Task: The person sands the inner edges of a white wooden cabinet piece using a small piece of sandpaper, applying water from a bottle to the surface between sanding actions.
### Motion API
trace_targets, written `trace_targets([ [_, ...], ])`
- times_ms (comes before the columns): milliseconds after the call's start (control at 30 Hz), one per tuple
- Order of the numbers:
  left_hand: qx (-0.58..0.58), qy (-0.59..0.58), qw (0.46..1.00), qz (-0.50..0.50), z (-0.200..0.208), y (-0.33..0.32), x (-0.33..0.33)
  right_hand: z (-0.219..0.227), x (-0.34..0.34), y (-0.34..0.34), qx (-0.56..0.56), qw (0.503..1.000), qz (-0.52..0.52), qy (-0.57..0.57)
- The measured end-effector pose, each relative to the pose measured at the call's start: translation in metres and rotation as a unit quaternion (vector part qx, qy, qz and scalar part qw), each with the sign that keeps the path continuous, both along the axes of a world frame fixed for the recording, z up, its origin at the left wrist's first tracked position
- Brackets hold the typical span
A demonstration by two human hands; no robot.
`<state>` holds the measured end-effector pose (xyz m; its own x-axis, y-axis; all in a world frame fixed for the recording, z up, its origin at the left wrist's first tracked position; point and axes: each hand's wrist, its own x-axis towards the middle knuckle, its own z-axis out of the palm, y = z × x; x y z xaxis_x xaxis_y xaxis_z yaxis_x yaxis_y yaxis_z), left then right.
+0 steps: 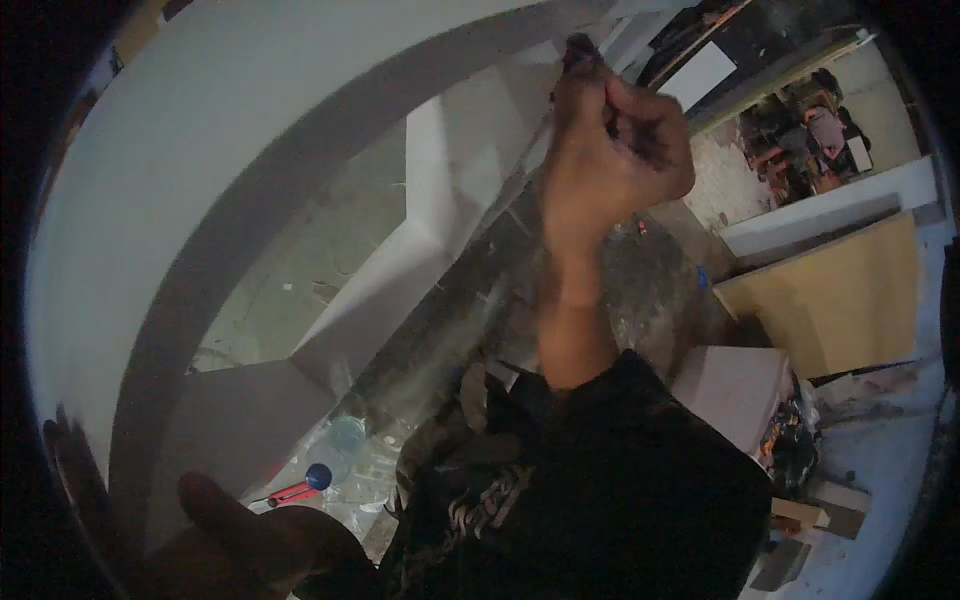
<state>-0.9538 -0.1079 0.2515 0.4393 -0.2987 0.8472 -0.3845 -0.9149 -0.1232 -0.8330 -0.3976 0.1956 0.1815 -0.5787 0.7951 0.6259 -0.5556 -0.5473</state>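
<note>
A large white curved panel (190, 130) with a shaded inner edge arcs across the left and top. My right hand (630, 150) is raised at the panel's upper end, fingers curled in. A small dark shape shows at its fingertips, too dim and blurred to name. My left hand (215, 540) lies at the panel's lower end in deep shadow, thumb spread from the fingers. Those fingers reach along the outer side of the panel, partly lost in the dark rim. Inside the curve stands a white angled piece (425, 215) with bent faces.
Below are a clear plastic bottle (345, 437), a round blue object (318, 476) and a red-handled tool (290, 494). At right lie a tan board (840, 300), a pale box (735, 385) and wood offcuts (838, 508). A scrap pile (800, 140) sits farther off.
</note>
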Motion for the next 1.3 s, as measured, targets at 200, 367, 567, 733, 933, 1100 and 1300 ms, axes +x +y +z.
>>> trace_targets([
  [200,0.002,0.001,1.0,-0.004,0.0,0.0,0.0,-0.054,-0.005,0.0,0.056,0.995,0.078,0.004],
  [367,0.003,0.002,1.0,-0.008,0.002,-0.001,-0.001,-0.054,-0.009,-0.007,-0.013,0.999,0.029,0.031],
  [567,0.002,0.009,1.0,-0.013,0.003,0.001,-0.003,-0.011,-0.001,-0.003,-0.019,1.0,0.02,0.012],
  [733,0.013,0.012,1.0,-0.017,0.011,0.0,-0.001,-0.08,-0.024,-0.003,-0.055,0.991,-0.013,0.124],
  [933,-0.019,-0.038,0.997,-0.057,0.011,-0.006,0.0,-0.094,-0.027,-0.004,0.007,0.983,0.065,0.171],
  [1100,-0.027,0.092,0.992,-0.077,-0.002,-0.004,-0.036,-0.103,-0.071,0.014,0.073,0.947,0.271,0.156],
  [1300,-0.231,0.316,0.911,-0.128,-0.085,-0.109,-0.041,-0.127,-0.126,0.009,-0.061,0.908,0.355,0.216],
])
